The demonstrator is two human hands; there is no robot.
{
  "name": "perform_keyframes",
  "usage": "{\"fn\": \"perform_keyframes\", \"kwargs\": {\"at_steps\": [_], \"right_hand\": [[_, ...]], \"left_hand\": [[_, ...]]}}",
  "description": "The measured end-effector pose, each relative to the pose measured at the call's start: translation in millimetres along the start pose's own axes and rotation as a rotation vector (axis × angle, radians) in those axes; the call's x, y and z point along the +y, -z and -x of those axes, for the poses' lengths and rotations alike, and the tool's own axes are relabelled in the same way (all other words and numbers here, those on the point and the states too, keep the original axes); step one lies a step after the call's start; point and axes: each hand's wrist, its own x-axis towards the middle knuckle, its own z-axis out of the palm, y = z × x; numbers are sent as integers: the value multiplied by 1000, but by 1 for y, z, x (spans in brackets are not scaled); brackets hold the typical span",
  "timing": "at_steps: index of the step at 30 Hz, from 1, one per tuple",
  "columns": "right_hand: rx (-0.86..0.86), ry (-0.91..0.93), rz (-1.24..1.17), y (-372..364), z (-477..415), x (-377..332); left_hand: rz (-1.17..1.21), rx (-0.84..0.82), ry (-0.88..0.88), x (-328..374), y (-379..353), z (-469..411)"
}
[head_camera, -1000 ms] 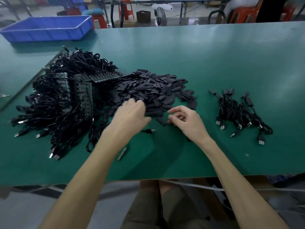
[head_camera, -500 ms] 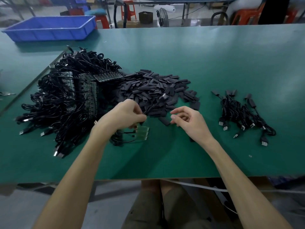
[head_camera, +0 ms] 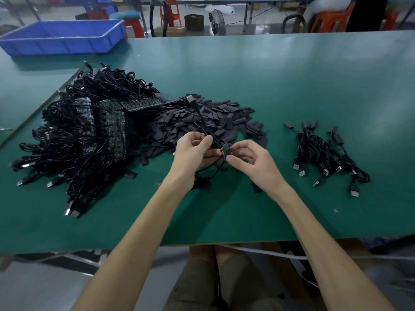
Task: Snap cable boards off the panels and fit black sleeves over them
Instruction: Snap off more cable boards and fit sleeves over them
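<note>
My left hand (head_camera: 193, 153) grips a small strip of cable boards (head_camera: 225, 149) by its black cables, lifted just above the green table (head_camera: 269, 86). My right hand (head_camera: 251, 162) pinches the strip's right end between thumb and forefinger. One cable with a USB plug (head_camera: 189, 98) sticks up behind my hands. A big heap of black cables on green panels (head_camera: 89, 131) lies at the left. A pile of flat black sleeves (head_camera: 202, 122) sits in the middle, behind my hands. A small bunch of sleeved cables (head_camera: 325, 153) lies at the right.
A blue plastic bin (head_camera: 60, 37) stands at the far left corner. Loose sleeves (head_camera: 130, 175) lie near my left wrist. Stools, a fan and boxes stand beyond the far edge. The table's front edge runs just below my forearms.
My left hand drew a small board strip with cables out of the heap and raised it toward the middle. My right hand moved in and took hold of its end.
</note>
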Motion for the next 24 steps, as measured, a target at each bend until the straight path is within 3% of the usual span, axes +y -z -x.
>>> {"fn": "perform_keyframes", "kwargs": {"at_steps": [9, 13, 19, 24], "right_hand": [[9, 26, -61, 3, 3, -3], [34, 35, -53, 4, 3, -2], [16, 38, -26, 2, 2, 1], [33, 29, -40, 1, 2, 2]], "left_hand": [[-290, -109, 51, 0, -1, -1], [-588, 4, -165, 3, 1, -3], [-992, -246, -470, 7, -7, 0], [-1117, -226, -517, 11, -14, 1]]}}
